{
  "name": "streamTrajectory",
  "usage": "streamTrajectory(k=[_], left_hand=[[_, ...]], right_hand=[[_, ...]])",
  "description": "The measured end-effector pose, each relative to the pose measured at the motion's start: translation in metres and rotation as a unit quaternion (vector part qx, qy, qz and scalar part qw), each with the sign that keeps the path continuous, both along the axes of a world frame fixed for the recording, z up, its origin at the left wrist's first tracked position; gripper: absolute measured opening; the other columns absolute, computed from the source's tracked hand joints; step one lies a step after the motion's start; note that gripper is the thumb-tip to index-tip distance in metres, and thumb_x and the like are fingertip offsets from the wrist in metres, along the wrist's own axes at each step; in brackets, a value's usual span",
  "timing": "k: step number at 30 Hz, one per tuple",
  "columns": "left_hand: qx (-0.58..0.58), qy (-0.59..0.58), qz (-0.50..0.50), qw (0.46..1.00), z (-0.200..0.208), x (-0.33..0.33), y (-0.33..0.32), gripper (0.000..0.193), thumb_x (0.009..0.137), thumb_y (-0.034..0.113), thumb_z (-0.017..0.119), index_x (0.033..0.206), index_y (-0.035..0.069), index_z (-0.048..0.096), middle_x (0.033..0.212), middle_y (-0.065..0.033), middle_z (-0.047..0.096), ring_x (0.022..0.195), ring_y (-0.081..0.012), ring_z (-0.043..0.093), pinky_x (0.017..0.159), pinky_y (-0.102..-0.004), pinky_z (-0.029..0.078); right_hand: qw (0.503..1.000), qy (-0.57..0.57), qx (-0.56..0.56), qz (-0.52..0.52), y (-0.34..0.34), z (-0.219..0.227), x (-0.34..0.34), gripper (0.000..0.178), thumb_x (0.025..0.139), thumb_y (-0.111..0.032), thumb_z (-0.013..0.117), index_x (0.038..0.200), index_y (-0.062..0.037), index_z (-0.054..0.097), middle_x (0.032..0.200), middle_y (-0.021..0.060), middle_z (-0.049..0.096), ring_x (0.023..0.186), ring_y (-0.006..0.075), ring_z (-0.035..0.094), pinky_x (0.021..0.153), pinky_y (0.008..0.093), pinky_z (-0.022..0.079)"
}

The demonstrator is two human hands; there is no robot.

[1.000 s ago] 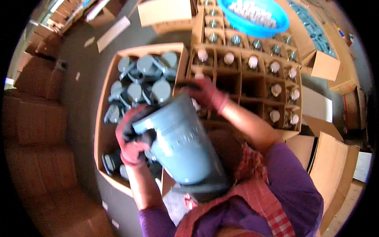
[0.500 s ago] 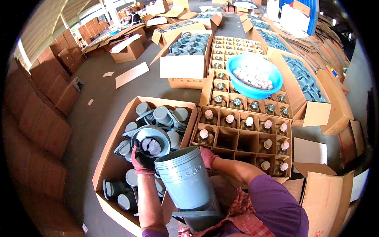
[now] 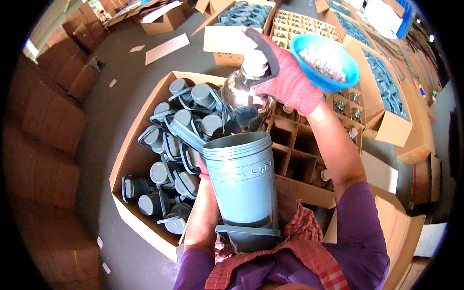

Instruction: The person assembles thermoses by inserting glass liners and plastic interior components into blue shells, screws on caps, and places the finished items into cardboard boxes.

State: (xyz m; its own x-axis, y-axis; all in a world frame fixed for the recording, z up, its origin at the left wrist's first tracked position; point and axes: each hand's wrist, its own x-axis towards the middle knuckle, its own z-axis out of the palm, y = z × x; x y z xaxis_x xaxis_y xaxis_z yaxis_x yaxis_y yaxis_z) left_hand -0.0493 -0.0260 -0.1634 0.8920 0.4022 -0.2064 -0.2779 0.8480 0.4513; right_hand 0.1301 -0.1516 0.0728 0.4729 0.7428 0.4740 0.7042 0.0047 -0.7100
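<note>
My right hand (image 3: 292, 79), in a pink glove with a dark palm, is closed round the neck of a shiny glass flask liner (image 3: 241, 104) with a white cap. The liner hangs upright just beyond the mouth of a blue-grey flask shell (image 3: 241, 188). That shell leans against my apron, open end up, with a dark handle at its lower end. Behind the shell is my gloved left hand (image 3: 204, 169), its fingers mostly hidden. A blue-grey flask top (image 3: 186, 135), seen edge-on, rises from that hand.
On the left, a carton (image 3: 140, 140) holds several grey-lidded flask tops. A divided carton (image 3: 304, 137) with capped liners stands on the right. Beyond it a blue basin (image 3: 350, 72) contains small white pieces. Farther cartons (image 3: 391, 130) hold blue-grey parts.
My right hand has risen from the divided carton with a liner in it. My left hand has moved behind the shell, and the flask top has turned edge-on. The view has shifted.
</note>
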Motion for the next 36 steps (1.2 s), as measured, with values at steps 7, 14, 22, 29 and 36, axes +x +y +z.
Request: streamTrajectory(k=[7,14,22,29,36], left_hand=[[0.072,-0.168,0.007,0.983,0.143,0.079,0.014,0.079,0.079,0.069,0.037,0.128,0.007,0.044,0.130,-0.0139,0.046,0.114,-0.0336,0.048,0.096,-0.0469,0.040],[0.082,-0.192,-0.013,0.978,0.153,0.085,0.008,0.076,0.081,0.067,0.038,0.128,0.008,0.044,0.130,-0.0135,0.046,0.114,-0.0330,0.048,0.095,-0.0468,0.040],[0.079,-0.169,-0.053,0.981,0.132,0.055,-0.008,0.072,0.082,0.064,0.039,0.128,0.009,0.044,0.130,-0.0131,0.046,0.114,-0.0324,0.048,0.095,-0.0466,0.041],[0.092,-0.121,0.001,0.988,0.124,0.036,0.035,0.049,0.091,0.041,0.043,0.126,0.008,0.046,0.129,-0.0100,0.049,0.116,-0.0289,0.047,0.093,-0.0450,0.043],[0.543,-0.093,0.234,0.802,0.136,0.000,0.021,0.063,0.071,0.045,0.067,0.110,-0.003,0.055,0.105,-0.0131,0.061,0.096,-0.0244,0.059,0.083,-0.0343,0.047]], right_hand=[[0.923,-0.314,0.015,0.221,-0.027,0.008,-0.012,0.077,0.061,-0.028,0.075,0.127,-0.0024,0.044,0.119,0.0145,0.053,0.111,0.0305,0.050,0.093,0.0403,0.041],[0.889,0.357,0.276,0.076,-0.023,-0.050,0.089,0.048,0.093,-0.042,0.044,0.123,-0.0059,0.050,0.116,0.0024,0.056,0.100,0.0123,0.053,0.088,0.0266,0.042],[0.839,0.429,0.117,0.313,-0.019,-0.085,0.039,0.043,0.089,-0.030,0.048,0.113,0.0038,0.056,0.113,0.0120,0.059,0.105,0.0193,0.054,0.095,0.0301,0.039],[0.877,0.240,-0.202,0.363,-0.024,-0.073,0.008,0.040,0.057,0.002,0.073,0.097,-0.0033,0.065,0.095,0.0065,0.066,0.090,0.0173,0.061,0.081,0.0284,0.047],[0.864,0.435,0.180,0.179,-0.028,-0.103,0.000,0.037,0.089,-0.030,0.052,0.108,0.0002,0.058,0.106,0.0099,0.062,0.098,0.0193,0.058,0.089,0.0316,0.044]])
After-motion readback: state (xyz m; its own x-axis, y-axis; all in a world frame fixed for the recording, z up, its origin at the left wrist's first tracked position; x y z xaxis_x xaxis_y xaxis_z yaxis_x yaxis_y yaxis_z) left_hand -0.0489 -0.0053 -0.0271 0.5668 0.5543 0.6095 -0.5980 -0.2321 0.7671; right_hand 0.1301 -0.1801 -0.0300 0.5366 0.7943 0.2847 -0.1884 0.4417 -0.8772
